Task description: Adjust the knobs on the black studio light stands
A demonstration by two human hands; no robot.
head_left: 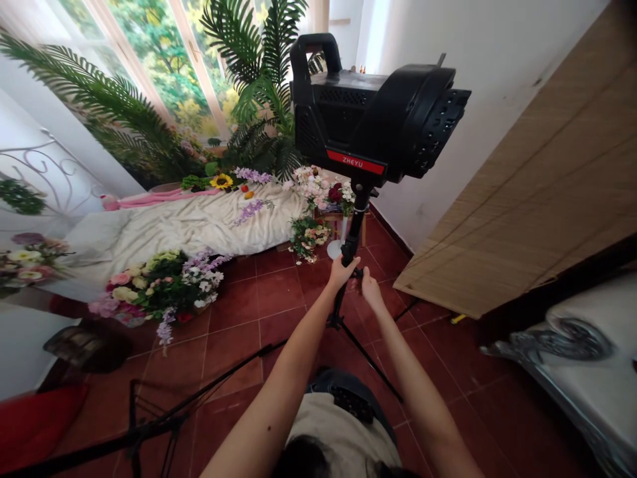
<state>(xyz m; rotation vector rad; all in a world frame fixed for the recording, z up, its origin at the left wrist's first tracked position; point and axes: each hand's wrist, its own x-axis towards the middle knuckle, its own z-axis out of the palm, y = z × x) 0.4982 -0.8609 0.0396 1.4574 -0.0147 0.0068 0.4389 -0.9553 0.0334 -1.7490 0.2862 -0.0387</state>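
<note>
A black studio light (371, 116) with a "ZHEYU" label and a carrying handle sits on top of a black light stand (350, 242). My left hand (342, 272) wraps the stand's pole just below the light. My right hand (371, 291) is beside it, with its fingertips at a small black locking knob (357, 272) on the pole. The stand's tripod legs (343, 328) spread on the floor beneath my hands.
Red tiled floor (259, 299) runs under the stand. Ahead lies a white cloth (199, 226) with artificial flowers, and palm fronds (259, 73) rise before a window. A bamboo panel (517, 179) leans at right, a silver-framed seat (567, 372) is lower right, and another black stand (149, 418) is lower left.
</note>
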